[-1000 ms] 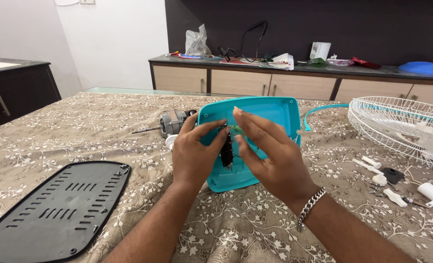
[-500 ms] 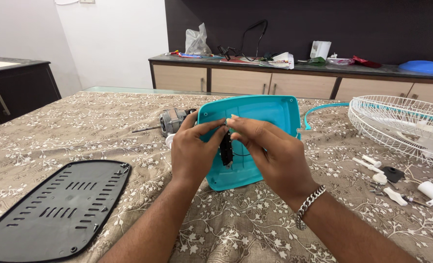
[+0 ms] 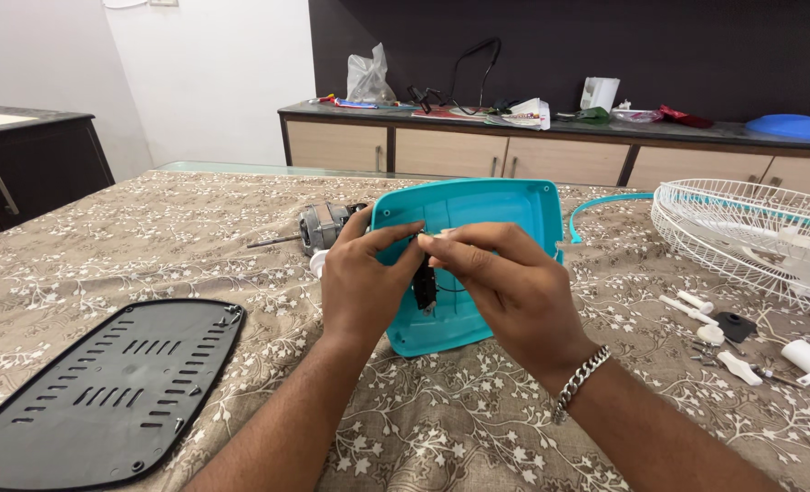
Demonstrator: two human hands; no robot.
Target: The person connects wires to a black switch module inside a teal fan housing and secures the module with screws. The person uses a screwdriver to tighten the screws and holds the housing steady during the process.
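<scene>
From the head view, both hands are working at the middle of the worktop [image 3: 532,428], which is covered by a brown flowered cloth. The left hand [image 3: 361,290] is gripping the left edge of a teal plastic housing [image 3: 505,211], propping it tilted with its hollow side facing the person. The right hand [image 3: 505,284] is pinching a small pale part with narrow fingertips, right beside a small black component [image 3: 424,288] sitting inside the housing.

The disassembly seems well along (judging by the loose parts): a black vented base plate [image 3: 104,392] is lying apart at 8 o'clock, a bare motor [image 3: 321,226] at 11 o'clock just behind the housing, a white wire fan guard [image 3: 742,228] at 2 o'clock, and white knobs and screws [image 3: 715,328] at 3 o'clock. The black component and its wires are looking still attached.
</scene>
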